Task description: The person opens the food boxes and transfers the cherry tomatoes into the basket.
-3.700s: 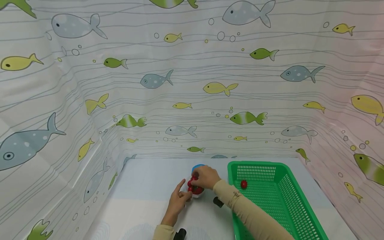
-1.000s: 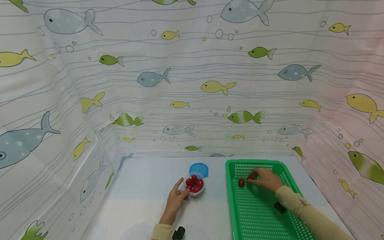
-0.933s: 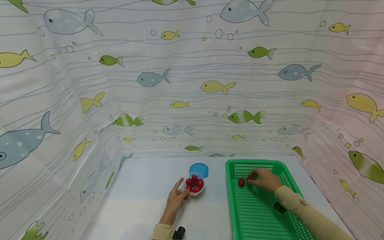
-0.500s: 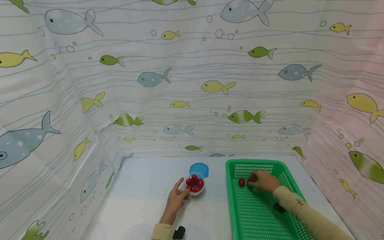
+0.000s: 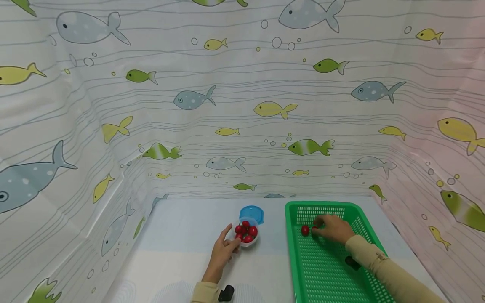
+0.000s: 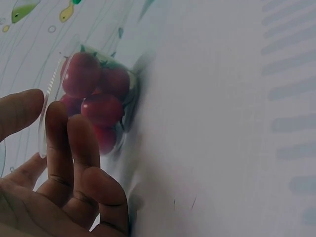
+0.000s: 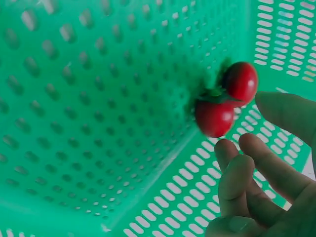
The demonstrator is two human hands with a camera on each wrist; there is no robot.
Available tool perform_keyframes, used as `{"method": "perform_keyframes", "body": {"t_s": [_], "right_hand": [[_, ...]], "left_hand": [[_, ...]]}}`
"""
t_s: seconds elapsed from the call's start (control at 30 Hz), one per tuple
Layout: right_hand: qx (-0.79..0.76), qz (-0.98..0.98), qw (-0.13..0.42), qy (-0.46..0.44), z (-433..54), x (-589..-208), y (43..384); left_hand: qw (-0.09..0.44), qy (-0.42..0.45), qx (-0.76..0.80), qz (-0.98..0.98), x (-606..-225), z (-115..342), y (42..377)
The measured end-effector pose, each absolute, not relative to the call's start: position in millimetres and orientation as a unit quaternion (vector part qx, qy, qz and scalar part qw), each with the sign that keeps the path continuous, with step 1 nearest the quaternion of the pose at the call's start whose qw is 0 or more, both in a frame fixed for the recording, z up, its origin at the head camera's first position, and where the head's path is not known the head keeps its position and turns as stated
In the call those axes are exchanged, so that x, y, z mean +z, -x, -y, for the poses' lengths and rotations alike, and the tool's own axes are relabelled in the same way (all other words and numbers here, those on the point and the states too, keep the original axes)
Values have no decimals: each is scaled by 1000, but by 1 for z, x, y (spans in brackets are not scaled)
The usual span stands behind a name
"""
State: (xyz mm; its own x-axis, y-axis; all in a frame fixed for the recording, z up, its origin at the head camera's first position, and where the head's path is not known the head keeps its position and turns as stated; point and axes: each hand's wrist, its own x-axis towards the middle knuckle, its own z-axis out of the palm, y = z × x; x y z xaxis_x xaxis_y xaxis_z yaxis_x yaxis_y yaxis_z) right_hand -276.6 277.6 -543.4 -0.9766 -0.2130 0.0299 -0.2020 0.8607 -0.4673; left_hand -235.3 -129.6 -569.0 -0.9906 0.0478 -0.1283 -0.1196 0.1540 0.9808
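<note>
My left hand [image 5: 223, 251] pinches the near left rim of a small clear plastic tub [image 6: 131, 91] between thumb and fingers, its index finger pointing away. Several red cherry tomatoes [image 5: 248, 231] fill that tub. A blue lid [image 5: 251, 214] lies just behind it; whether they are joined I cannot tell. Over at the right, my right hand [image 5: 333, 228] is inside the green basket [image 5: 289, 252]. Two cherry tomatoes [image 7: 215, 118] lie side by side on the basket floor in the right wrist view. Thumb and fingers there stand apart beside them, gripping nothing.
The basket has perforated, raised walls and takes up the right side of the white table [image 5: 182, 235]. Fish-patterned sheeting [image 5: 242, 126] encloses the table at the back and both sides.
Since the oldest frame, my right hand has moved from the tub into the basket, where a second cherry tomato now lies. Lately its fingers have parted from that tomato. The left hand stays put.
</note>
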Motion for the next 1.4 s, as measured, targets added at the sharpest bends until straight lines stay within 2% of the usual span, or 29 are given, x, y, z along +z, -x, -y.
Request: {"method": "perform_keyframes", "body": {"t_s": [0.2, 0.43, 0.6, 0.8, 1.07, 1.4], "right_hand": [[-243, -962, -16, 125, -266, -529, 273], [-248, -955, -42, 159, -249, -513, 270], [-262, -946, -58, 183, -234, -501, 266], [-298, -930, -52, 210, -211, -484, 264], [-269, -933, -60, 231, -179, -473, 270], [-254, -931, -19, 261, -138, -471, 280]], "left_hand": [[61, 21, 650, -757, -548, 127, 226], [56, 24, 637, -768, -578, 128, 238], [57, 18, 632, -773, -583, 129, 242], [60, 20, 631, -774, -582, 129, 242], [65, 6, 634, -771, -576, 128, 239], [60, -6, 636, -770, -578, 128, 241]]}}
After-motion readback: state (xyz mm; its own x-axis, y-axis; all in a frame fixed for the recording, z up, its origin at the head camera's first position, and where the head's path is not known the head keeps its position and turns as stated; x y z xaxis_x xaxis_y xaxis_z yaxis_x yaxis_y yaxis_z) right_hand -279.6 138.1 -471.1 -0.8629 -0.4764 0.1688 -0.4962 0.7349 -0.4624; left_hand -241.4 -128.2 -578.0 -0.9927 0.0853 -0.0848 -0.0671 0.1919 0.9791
